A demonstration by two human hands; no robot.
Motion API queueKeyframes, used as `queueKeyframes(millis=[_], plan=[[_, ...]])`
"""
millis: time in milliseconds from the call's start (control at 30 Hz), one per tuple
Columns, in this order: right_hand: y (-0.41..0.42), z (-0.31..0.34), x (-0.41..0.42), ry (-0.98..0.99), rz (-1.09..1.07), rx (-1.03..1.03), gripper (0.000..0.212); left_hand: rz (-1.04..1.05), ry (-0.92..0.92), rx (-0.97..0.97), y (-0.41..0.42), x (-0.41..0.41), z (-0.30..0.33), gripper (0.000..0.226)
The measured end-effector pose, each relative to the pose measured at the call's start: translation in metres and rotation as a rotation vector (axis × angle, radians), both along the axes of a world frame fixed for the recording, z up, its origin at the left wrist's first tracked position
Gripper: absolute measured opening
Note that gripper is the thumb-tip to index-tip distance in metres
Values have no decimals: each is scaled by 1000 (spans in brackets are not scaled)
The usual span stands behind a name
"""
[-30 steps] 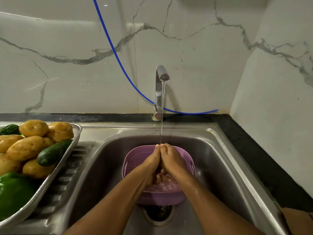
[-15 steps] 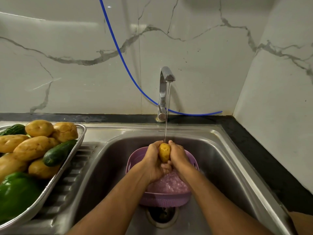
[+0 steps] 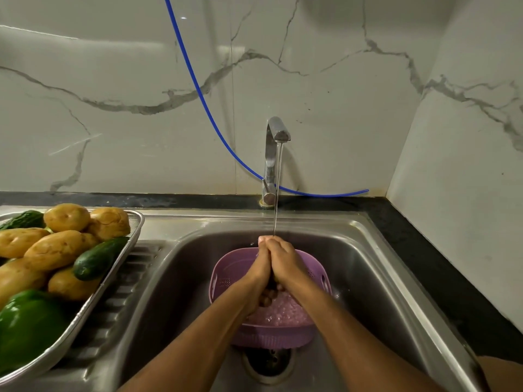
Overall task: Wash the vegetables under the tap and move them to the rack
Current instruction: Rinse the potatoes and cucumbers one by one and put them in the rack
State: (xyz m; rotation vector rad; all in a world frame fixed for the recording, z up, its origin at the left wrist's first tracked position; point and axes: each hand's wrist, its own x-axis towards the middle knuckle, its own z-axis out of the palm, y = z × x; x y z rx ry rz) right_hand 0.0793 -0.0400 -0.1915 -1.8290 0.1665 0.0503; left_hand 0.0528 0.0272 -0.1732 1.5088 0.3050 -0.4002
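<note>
Hands, left (image 3: pixel 259 271) and right (image 3: pixel 284 264), pressed together under tap (image 3: pixel 276 154) stream, above purple colander (image 3: pixel 226 275); vegetable tray (image 3: pixel 113 275) leftward.

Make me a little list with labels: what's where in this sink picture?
tap: running, stream lands on the hands
left hand: pressed against the right hand under the water; anything between them is hidden
colander: purple, in the sink, below the hands
tray: left of the sink, holds potatoes, cucumber, green pepper
</note>
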Motion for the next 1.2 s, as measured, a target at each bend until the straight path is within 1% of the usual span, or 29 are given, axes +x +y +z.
queueKeyframes(millis=[33,67,133,167,200,267,300,333,367,433,500,567,633,667,700,733,767,833,867,933,1033,1133,1200], plan=[[1,1,1,2,-15,75,23,3,-57,3,-1,5,-7,69],[2,1,4,29,-25,149,25,4,-127,71,-1,5,-3,67],[0,4,5,58,-36,241,26,25,-281,270,-2,5,-5,64],[-3,7,2,73,-65,272,25,29,-357,359,-2,6,-9,58],[-3,7,1,119,-92,306,25,20,-422,459,0,5,-10,49],[-5,4,-2,242,-149,476,33,17,-542,626,1,2,-11,35],[-3,3,-4,294,-151,543,35,19,-581,655,1,0,-10,32],[-2,6,-7,319,-138,567,36,15,-586,677,3,2,-11,32],[-1,9,-8,318,-135,534,37,10,-569,673,5,4,-11,35],[3,10,-10,259,-177,392,38,-24,-475,624,10,12,-14,45],[8,14,-10,140,-184,233,37,-34,-393,480,12,15,-12,51],[10,12,-9,63,-133,126,38,-18,-195,309,9,14,-6,59],[9,17,-14,-21,-91,15,31,-33,17,147,11,7,4,60],[7,18,-17,-66,-60,-48,34,-46,92,81,13,7,4,57],[5,16,-17,-108,-40,-96,38,-51,134,44,14,6,5,54],[5,16,-18,-116,-28,-102,40,-39,138,24,14,6,5,54],[5,13,-17,-115,-40,-77,40,-7,101,26,12,5,5,55],[7,16,-16,-91,-86,22,34,71,-79,100,7,5,3,54],[7,18,-13,-66,-119,93,30,83,-212,195,5,6,0,49],[2,26,-11,5,-188,206,32,62,-484,451,4,6,-6,41],[-4,33,-14,199,-217,359,37,35,-767,735,10,5,-10,36],[-4,34,-18,336,-207,513,42,27,-882,918,11,2,-6,29],[-2,35,-21,392,-200,609,43,37,-897,1014,13,4,-5,26]])
